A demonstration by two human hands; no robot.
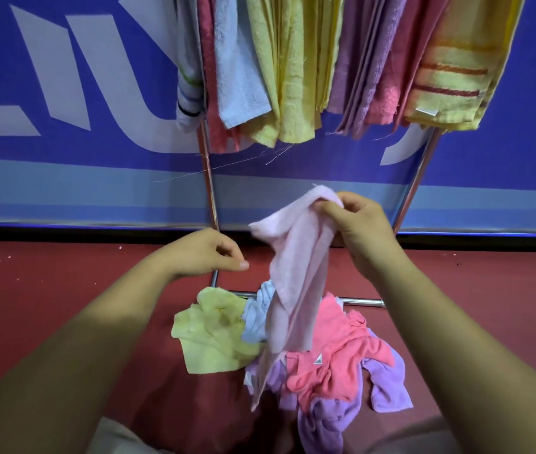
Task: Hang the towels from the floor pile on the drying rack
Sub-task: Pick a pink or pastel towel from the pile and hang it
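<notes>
My right hand [355, 224] pinches the top edge of a pale pink towel [296, 276], which hangs down over the floor pile [322, 358]. The pile holds a yellow towel [214, 335], a light blue one [256, 316], a coral pink one [342, 348] and purple ones [387, 381]. My left hand [214, 253] hovers just left of the hanging towel, fingers loosely curled, holding nothing. Above, the drying rack [207, 172] carries several hung towels in white, pink, blue, yellow, mauve and striped yellow.
The rack's metal legs slope down to a bar [361, 302] on the red floor [63, 290] behind the pile. A blue banner wall [63, 93] with white lettering stands right behind the rack. Loose threads dangle from the hung towels.
</notes>
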